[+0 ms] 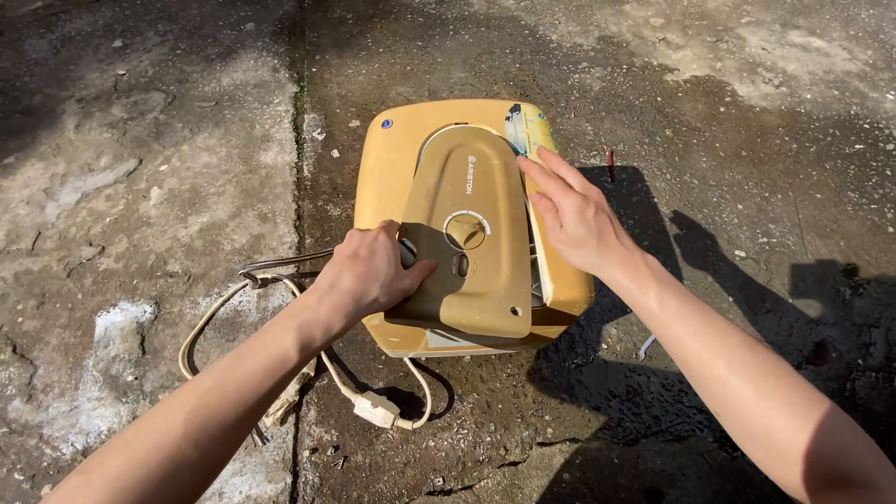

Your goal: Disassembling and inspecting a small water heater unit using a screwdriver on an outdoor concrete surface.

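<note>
Cracked concrete floor [140, 187] fills the frame. A yellowed water heater [401, 159] lies at centre. Left hand [369, 275] curls over its front cover [476, 252] edge; right hand [574, 219] rests flat, fingers spread, on its right side. A cord [210, 322] with plug [376, 409] loops lower left.

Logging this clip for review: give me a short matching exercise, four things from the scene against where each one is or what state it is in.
Things:
1. left hand
2. right hand
3. power cord
4. yellowed water heater

Places or states:
A. loops on the concrete left of the casing
B. lies face up on the ground
C. rests flat along the casing's right edge
D. grips the left edge of the front cover panel

Pairs: 1-D, 2-C, 3-A, 4-B
</note>
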